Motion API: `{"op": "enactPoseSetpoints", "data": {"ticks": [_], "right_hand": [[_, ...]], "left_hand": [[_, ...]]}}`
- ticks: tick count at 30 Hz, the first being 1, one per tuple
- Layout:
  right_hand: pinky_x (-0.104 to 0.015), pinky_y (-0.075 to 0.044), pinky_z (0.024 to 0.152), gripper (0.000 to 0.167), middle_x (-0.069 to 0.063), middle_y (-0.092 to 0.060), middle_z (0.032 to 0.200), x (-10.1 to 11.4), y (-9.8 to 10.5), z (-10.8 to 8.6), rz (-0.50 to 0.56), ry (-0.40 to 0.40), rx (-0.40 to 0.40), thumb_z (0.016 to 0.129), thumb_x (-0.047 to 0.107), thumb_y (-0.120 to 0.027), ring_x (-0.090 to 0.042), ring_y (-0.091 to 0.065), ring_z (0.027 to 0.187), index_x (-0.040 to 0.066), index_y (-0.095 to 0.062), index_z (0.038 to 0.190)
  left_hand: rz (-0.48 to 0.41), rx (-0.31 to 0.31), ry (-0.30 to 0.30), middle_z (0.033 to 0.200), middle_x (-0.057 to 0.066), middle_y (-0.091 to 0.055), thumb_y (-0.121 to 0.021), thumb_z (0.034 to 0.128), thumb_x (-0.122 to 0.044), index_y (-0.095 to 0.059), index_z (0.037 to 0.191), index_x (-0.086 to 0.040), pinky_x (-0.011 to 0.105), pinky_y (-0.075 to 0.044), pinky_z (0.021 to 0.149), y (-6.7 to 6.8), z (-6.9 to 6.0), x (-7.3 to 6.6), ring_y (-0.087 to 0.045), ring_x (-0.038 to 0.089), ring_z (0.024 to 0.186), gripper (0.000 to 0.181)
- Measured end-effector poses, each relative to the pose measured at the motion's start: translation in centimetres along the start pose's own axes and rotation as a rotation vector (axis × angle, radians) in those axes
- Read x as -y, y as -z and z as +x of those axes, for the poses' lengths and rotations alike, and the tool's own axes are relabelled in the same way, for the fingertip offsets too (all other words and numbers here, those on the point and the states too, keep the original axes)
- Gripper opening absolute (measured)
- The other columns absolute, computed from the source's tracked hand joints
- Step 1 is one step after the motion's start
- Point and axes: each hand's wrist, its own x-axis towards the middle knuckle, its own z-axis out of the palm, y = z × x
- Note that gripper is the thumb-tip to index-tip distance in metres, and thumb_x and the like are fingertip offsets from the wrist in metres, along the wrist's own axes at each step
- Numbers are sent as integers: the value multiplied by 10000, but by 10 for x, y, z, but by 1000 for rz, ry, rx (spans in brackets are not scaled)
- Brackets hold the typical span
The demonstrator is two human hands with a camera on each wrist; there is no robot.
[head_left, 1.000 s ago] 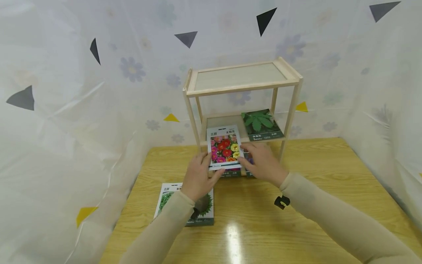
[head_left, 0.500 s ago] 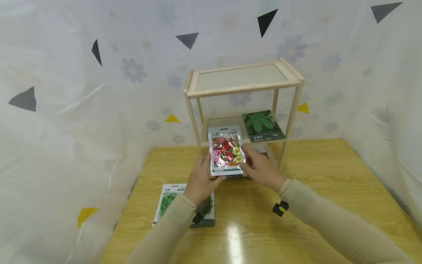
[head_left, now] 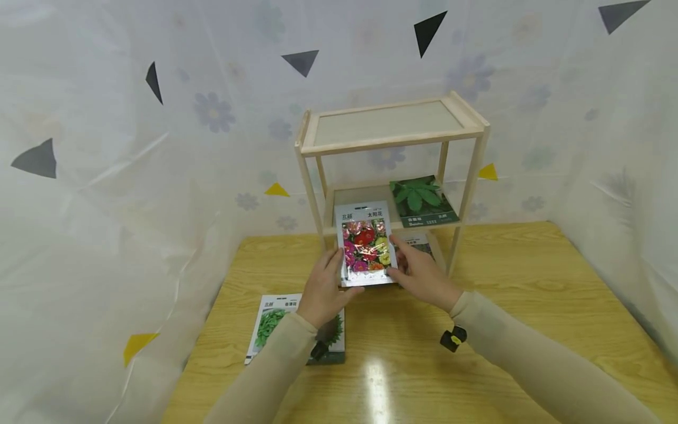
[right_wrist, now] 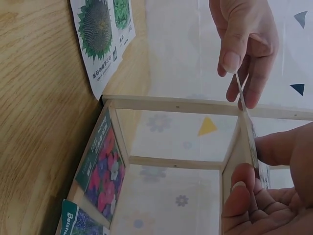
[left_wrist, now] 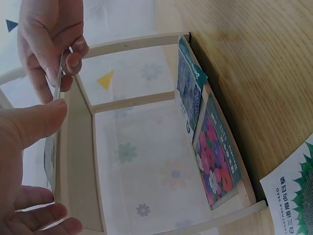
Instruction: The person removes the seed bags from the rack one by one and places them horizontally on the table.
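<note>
Both hands hold a seed packet (head_left: 366,244) with red, pink and yellow flowers, in front of the wooden rack's middle shelf in the head view. My left hand (head_left: 323,288) grips its left edge, and my right hand (head_left: 422,274) pinches its right edge between thumb and fingers. From the wrists the packet (left_wrist: 50,156) appears nearly edge-on. To the right on the middle shelf lies a green-leaf packet (head_left: 422,201). Below, the bottom shelf bears a pink-and-white flower packet (left_wrist: 215,154) beside a blue-purple flower packet (left_wrist: 190,88).
The wooden rack (head_left: 392,144) stands toward the back of the wood-grain table (head_left: 508,282). At the front left, a leafy-green packet (head_left: 272,324) and a sunflower packet (right_wrist: 97,32) lie on the table, partly behind the left forearm. A patterned plastic sheet (head_left: 238,153) hangs behind.
The held packet has come slightly down toward me, and its tilt has shifted, with glare passing over it. Both hands moved with it and kept hold.
</note>
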Motion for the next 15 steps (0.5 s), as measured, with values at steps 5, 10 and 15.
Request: {"op": "enactPoseSetpoints", "data": {"ticks": [5,10,15], "right_hand": [[-266,-463,578,722,5,-577,939,-6,-2,-4,22,-5,8,927,198,-663,-93,-520,673,47,-267,1512],[-260,-482,606,762,-91,-525,1130,-8,-3,-7,32,-3,-7,898,176,-700,-123,-532,752,45,-266,1510],[-250,-468,580,844,-116,-489,1212,-9,-3,-9,20,-11,-15,862,173,-743,-138,-511,739,43,-231,1521]], "left_hand": [[-12,0,-1,1512,158,-319,-820,751,-402,-386,1448,7,407,-341,1088,-1,-2,-1,-346,298,1364,918],[-14,-16,-4,1527,118,-308,-830,737,-402,-420,1433,-16,401,-342,1087,-3,-5,-2,-349,281,1365,896],[-31,-2,4,1524,77,-319,-810,753,-422,-416,1440,-38,397,-357,1077,-5,-10,-3,-351,258,1366,880]]}}
